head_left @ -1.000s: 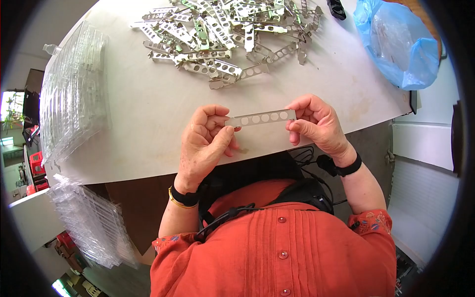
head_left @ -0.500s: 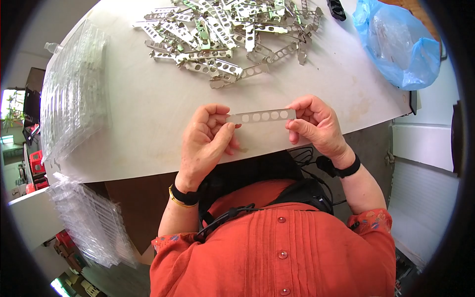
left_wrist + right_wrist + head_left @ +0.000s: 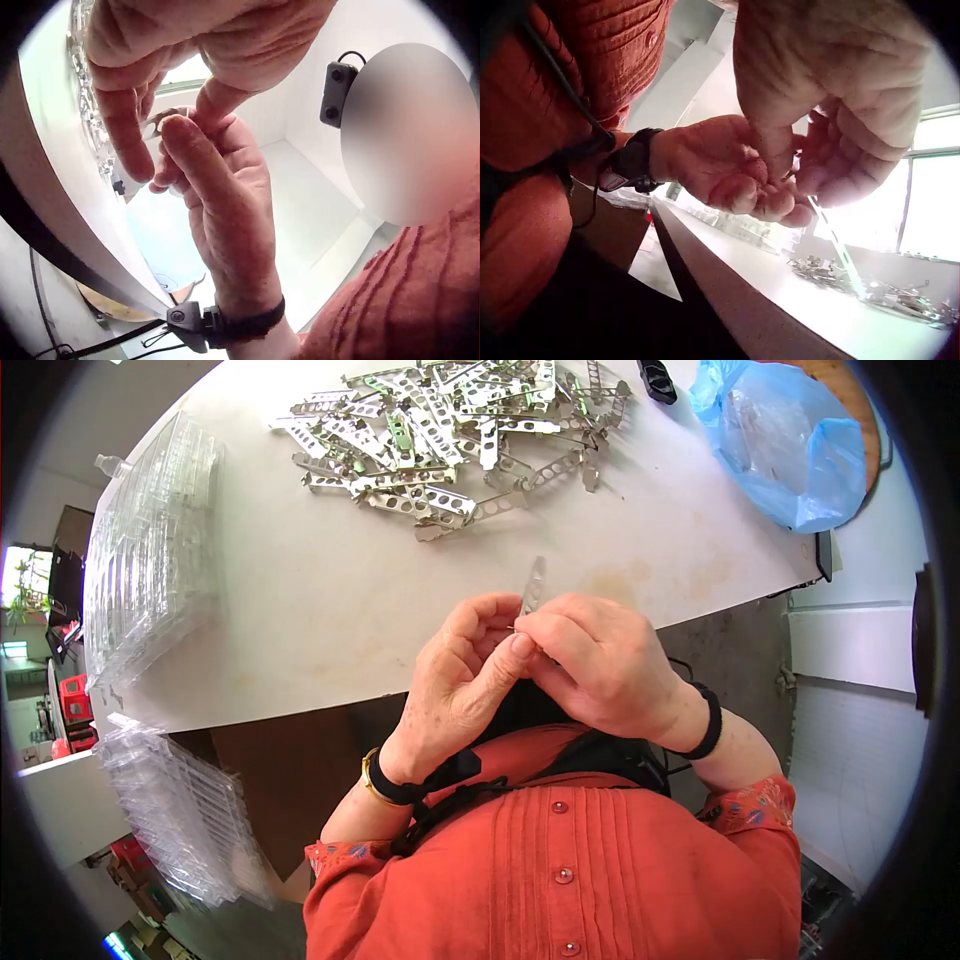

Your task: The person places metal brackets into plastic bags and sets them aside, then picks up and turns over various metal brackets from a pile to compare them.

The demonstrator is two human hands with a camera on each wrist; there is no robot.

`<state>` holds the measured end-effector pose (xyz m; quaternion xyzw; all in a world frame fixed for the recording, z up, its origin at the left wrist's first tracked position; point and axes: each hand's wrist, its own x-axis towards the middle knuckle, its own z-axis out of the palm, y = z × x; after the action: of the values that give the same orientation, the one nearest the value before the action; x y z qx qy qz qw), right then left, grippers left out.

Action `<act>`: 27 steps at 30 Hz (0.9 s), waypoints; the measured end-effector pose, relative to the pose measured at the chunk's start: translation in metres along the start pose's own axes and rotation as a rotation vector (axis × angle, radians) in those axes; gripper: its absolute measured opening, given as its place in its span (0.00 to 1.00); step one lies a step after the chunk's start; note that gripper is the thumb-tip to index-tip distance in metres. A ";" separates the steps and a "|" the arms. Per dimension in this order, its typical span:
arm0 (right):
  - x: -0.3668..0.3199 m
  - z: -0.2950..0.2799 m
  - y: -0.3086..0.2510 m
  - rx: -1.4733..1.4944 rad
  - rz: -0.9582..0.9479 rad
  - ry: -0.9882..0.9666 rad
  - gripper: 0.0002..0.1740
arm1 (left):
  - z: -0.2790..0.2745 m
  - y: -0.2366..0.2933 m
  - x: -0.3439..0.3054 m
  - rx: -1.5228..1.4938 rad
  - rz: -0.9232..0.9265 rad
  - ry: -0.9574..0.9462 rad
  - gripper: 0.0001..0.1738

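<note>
A thin metal strip bracket with a row of round holes point(image 3: 535, 582) points away from the person, over the front part of the table. My left hand point(image 3: 450, 685) holds it near its close end, thumb and fingers bent around it. Against that hand, my right hand point(image 3: 610, 665) pinches the same end, and its fingers cover much of it. In the right wrist view the strip point(image 3: 838, 244) sticks out below the bent fingers. Only a short, holed piece of the strip point(image 3: 156, 122) shows between the hands in the left wrist view.
A heap of similar metal brackets point(image 3: 430, 440) lies at the back of the white table point(image 3: 290, 610). Clear plastic trays point(image 3: 155, 550) are stacked on the left, with more plastic trays point(image 3: 190, 810) below the edge. A blue plastic bag point(image 3: 785, 450) is at the back right, near a black object point(image 3: 657, 380).
The strip has turned from lying crosswise between the hands to pointing away. My right hand has moved left to meet the left hand, which has shifted right and a little nearer the body.
</note>
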<state>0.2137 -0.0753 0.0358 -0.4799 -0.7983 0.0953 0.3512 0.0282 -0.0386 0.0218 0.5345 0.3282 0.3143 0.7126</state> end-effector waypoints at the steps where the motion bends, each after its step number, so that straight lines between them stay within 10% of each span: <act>1: 0.000 0.002 -0.001 0.005 -0.023 0.003 0.12 | 0.002 0.000 -0.001 0.002 0.001 -0.005 0.25; 8: 0.004 0.009 -0.007 0.392 0.163 -0.037 0.15 | -0.013 -0.007 -0.005 -0.259 -0.087 -0.010 0.22; 13: 0.000 -0.025 0.010 0.123 0.223 0.063 0.15 | -0.031 -0.006 -0.004 -0.479 -0.152 0.035 0.20; 19: -0.014 -0.026 0.018 0.840 0.821 -0.030 0.10 | -0.041 -0.009 0.000 -0.465 -0.190 0.018 0.20; 27: -0.016 -0.016 0.046 1.006 0.829 -0.077 0.10 | -0.039 -0.015 0.004 -0.299 -0.224 0.107 0.20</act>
<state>0.2608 -0.0679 0.0175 -0.5213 -0.4168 0.6020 0.4383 0.0009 -0.0177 -0.0018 0.3655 0.3726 0.3061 0.7962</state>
